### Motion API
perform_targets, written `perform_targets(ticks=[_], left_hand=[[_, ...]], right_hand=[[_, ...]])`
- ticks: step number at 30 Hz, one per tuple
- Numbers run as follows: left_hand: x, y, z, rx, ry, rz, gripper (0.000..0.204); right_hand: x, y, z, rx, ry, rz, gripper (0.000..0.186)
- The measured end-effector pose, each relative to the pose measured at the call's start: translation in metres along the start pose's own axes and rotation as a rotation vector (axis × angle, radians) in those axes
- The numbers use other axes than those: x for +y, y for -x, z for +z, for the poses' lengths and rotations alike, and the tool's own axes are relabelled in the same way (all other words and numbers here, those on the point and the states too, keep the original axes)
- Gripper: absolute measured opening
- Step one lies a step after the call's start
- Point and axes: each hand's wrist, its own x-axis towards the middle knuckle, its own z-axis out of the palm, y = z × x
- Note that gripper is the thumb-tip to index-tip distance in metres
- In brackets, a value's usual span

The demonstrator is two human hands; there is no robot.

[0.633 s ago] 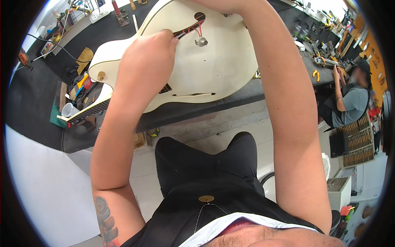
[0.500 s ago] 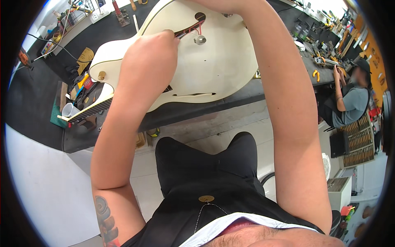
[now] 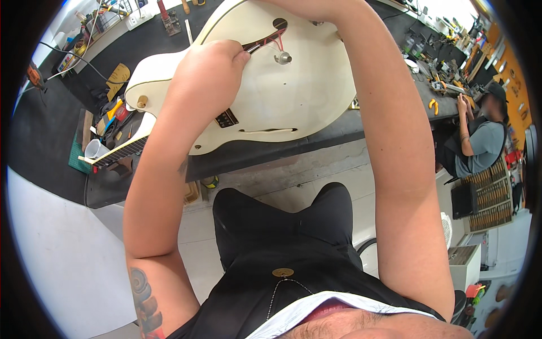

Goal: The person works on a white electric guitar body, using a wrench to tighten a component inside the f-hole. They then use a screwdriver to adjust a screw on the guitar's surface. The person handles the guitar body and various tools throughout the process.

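Observation:
A cream hollow-body guitar [image 3: 316, 96] lies on the dark bench, its neck [image 3: 121, 151] pointing to the lower left. From its far f-hole [image 3: 279, 24] come red wires [image 3: 276, 38], with a small silver potentiometer [image 3: 284, 58] hanging from them onto the top. My left hand [image 3: 217, 59] is closed at the lower end of that f-hole; its fingertips pinch something thin and silvery that I cannot make out. My right hand [image 3: 288, 4] reaches over the far edge of the guitar; the upper border cuts off its fingers. A dark pickup slot [image 3: 227, 118] shows beside my left forearm.
Left of the guitar stand a clear plastic cup [image 3: 95, 150] and several hand tools. A red-handled tool [image 3: 167, 20] lies at the back. Yellow pliers [image 3: 433, 105] rest on the bench at right, near a seated person [image 3: 485, 135]. The bench edge [image 3: 271, 152] runs before my knees.
The guitar has shifted slightly, and the potentiometer has swung a little to the right. My left hand has turned slightly, uncovering more of the pickup slot and the silvery thing at its fingertips.

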Motion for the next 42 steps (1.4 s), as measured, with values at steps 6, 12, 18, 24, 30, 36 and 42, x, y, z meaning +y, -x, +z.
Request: perform_targets(ticks=[6, 12, 18, 24, 30, 36, 42], left_hand=[[-0.009, 0.006, 0.012, -0.034, 0.385, -0.193, 0.032], [-0.008, 0.008, 0.014, -0.116, 0.667, -0.309, 0.028], [-0.012, 0.008, 0.014, -0.196, 0.899, -0.348, 0.029], [-0.026, 0.006, 0.024, -0.246, 1.027, -0.301, 0.028], [-0.012, 0.007, 0.013, -0.138, 0.616, -0.275, 0.03], [-0.001, 0.017, 0.002, 0.087, 0.086, -0.037, 0.028], [0.008, 0.021, 0.006, 0.138, -0.031, 0.028, 0.03]], right_hand=[[-0.008, 0.005, -0.004, 0.005, -0.086, 0.067, 0.056], [-0.009, 0.006, -0.005, 0.015, -0.073, 0.059, 0.055], [-0.011, 0.009, -0.008, -0.004, -0.094, 0.049, 0.055], [-0.016, 0.013, -0.01, 0.009, -0.087, 0.062, 0.056], [-0.011, 0.013, -0.008, 0.014, -0.057, 0.019, 0.057], [-0.009, 0.009, -0.005, 0.013, -0.05, 0.036, 0.058], [-0.012, 0.01, -0.007, -0.002, -0.057, 0.051, 0.058]])
